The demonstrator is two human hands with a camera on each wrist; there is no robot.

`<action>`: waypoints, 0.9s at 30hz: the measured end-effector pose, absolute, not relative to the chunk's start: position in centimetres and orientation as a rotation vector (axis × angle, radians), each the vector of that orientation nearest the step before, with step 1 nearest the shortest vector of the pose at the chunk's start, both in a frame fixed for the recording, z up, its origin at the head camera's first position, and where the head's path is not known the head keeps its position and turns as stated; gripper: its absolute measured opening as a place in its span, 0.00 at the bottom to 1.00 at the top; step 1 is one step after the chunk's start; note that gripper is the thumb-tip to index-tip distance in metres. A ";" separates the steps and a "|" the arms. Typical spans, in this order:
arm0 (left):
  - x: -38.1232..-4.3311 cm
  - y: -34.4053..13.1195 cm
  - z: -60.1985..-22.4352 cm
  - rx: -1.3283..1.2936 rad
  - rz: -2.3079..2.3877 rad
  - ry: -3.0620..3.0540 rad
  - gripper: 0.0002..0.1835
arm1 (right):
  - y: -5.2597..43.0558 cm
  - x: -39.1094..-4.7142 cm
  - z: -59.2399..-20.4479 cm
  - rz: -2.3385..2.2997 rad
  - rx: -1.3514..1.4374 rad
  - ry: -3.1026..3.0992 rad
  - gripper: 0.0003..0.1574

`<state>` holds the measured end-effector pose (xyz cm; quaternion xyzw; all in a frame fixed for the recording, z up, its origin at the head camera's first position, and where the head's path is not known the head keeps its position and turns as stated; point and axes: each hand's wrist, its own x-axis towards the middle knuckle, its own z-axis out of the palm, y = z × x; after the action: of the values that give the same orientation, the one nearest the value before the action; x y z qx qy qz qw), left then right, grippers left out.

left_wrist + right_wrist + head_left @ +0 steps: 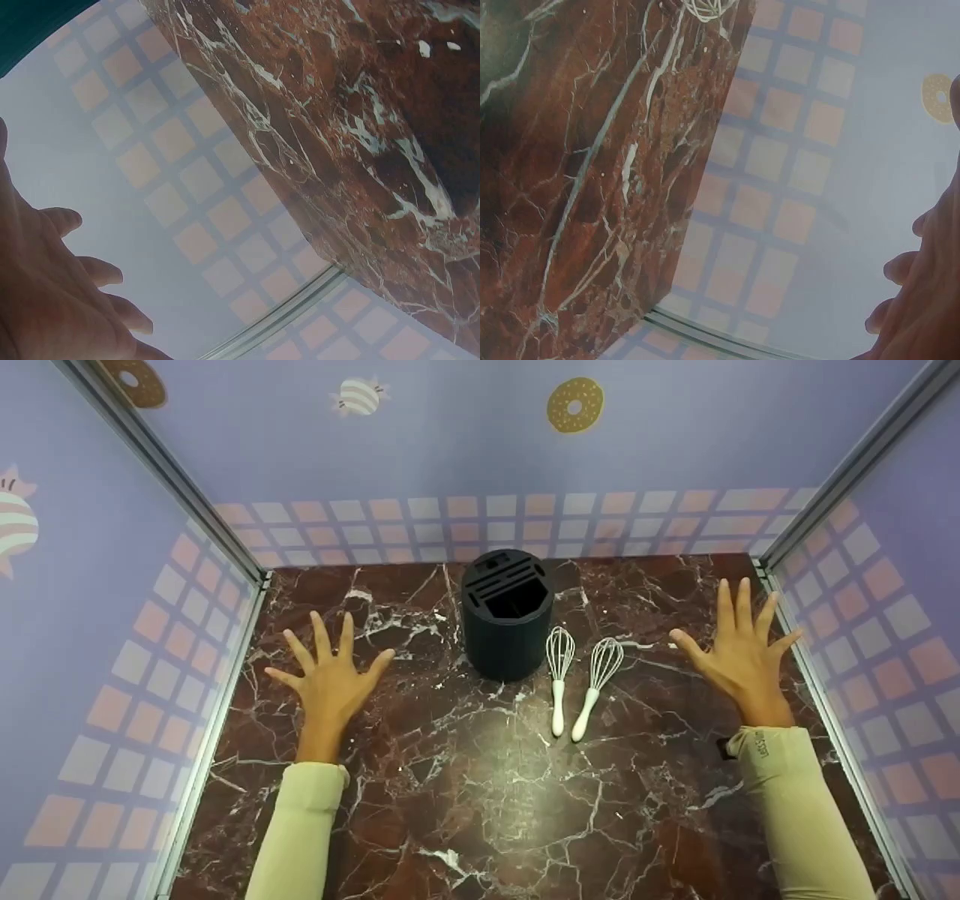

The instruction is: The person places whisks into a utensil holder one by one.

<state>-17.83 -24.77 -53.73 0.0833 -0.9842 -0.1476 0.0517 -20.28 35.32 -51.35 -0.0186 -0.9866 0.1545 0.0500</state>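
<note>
My left hand (pixel 330 682) is spread wide, fingers straight and holding nothing, left of a black cylindrical utensil holder (pixel 504 649). On the other side, my right hand (pixel 739 656) has its fingers fanned out and grips nothing. Two whisks with white handles lie between the holder and the right hand: one whisk (pixel 558 690) right beside the holder, the other whisk (pixel 591 701) slightly tilted to its right. The holder stands upright, its slotted top with one large opening facing up. In the right wrist view, a whisk's wire loops (pixel 709 7) show at the top edge.
The reddish-brown marbled tabletop (pixel 480 810) has white veins. Purple panels with pink and white squares enclose it: a back wall (pixel 465 450), a left wall (pixel 90 607) and a right wall (pixel 900 607), with metal strips along the edges.
</note>
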 end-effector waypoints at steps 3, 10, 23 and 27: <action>-17.7 -24.5 -53.8 0.251 -0.470 -2.995 0.53 | 35.0 -20.1 -51.6 0.506 -0.050 -3.002 0.65; -17.6 -23.5 -54.1 0.249 -0.541 -2.992 0.53 | 34.4 -19.8 -52.3 0.542 -0.034 -2.996 0.65; -17.5 -21.5 -53.9 0.223 -0.691 -2.954 0.49 | 32.7 -19.7 -52.8 0.640 0.007 -2.987 0.65; -17.6 -20.8 -53.7 0.220 -0.760 -2.920 0.49 | 32.1 -19.6 -52.9 0.674 0.015 -2.981 0.64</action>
<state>-17.61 -20.80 -53.71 0.0727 -0.9636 -0.2508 0.0582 -19.55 32.08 -52.87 0.0050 -0.9745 0.2203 0.0426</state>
